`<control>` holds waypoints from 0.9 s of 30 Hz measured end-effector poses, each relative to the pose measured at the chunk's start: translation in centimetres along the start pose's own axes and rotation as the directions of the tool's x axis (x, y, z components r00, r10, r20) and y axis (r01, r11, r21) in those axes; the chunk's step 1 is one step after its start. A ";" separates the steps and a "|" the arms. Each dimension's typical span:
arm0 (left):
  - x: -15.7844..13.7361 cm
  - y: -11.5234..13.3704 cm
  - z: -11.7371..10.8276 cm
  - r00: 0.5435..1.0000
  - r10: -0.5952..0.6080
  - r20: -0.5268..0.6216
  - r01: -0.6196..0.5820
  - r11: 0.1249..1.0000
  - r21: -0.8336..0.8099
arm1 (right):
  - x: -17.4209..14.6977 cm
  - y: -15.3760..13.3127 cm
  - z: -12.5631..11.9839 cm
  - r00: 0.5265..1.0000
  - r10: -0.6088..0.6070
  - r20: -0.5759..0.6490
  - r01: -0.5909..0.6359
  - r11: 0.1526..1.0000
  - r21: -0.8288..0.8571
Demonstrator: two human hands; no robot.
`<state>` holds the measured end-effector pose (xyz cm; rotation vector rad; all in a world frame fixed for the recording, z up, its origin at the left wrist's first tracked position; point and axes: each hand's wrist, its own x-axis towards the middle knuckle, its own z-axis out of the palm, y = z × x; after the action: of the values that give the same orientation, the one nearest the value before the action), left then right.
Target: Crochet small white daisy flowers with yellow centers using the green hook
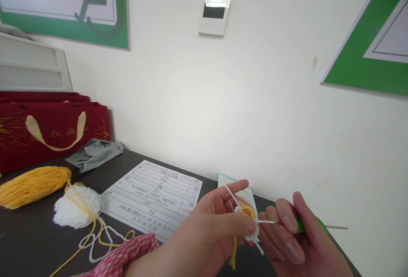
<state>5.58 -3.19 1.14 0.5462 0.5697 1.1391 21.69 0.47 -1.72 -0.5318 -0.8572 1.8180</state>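
Observation:
Between the thumb and fingers of my left hand (pixel 219 221) is a small crochet piece (pixel 249 212), yellow in the middle with white around it. White yarn runs over the raised index finger, and a yellow tail hangs below. My right hand (pixel 296 234) is closed around the green handle of a crochet hook (pixel 269 221). The hook's metal shaft points left and meets the edge of the piece; its tip is hidden there. Both hands are held above the dark table, close together.
A white yarn ball (pixel 78 207) and a yellow yarn skein (pixel 35 185) lie at left with loose strands. A printed sheet (pixel 153 196) lies mid-table. Behind are a grey cloth (pixel 95 153) and red gift bags (pixel 63 130). A teal-edged card (pixel 229 179) is behind my left hand, near the wall.

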 end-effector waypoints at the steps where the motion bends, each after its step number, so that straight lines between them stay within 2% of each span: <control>1: 0.0 -0.1 0.0 1.000 -0.002 0.009 0.002 1.000 0.001 | 0.1 0.1 0.0 1.000 0.011 -0.003 -0.011 1.000 0.015; 6: 0.4 -0.2 -0.3 1.000 0.007 -0.001 -0.007 1.000 -0.021 | 0.2 0.3 0.0 0.998 0.062 0.001 -0.062 0.996 0.068; 13: 0.4 0.1 -0.2 1.000 -0.005 -0.016 0.005 1.000 -0.015 | 0.3 0.4 0.1 0.997 0.065 0.031 -0.067 0.994 0.088; 19: 0.7 -0.2 -0.3 1.000 0.008 0.027 -0.007 0.998 -0.070 | 0.4 0.6 0.3 0.992 0.121 0.031 -0.125 0.980 0.158; 27: 1.0 -0.4 -0.3 1.000 0.002 0.007 -0.002 0.998 -0.055 | 0.6 0.5 0.2 0.990 0.121 0.072 -0.132 0.977 0.169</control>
<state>5.90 -2.37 0.53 0.5033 0.5307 1.1511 21.01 0.83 -1.91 -0.4292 -0.7111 2.0129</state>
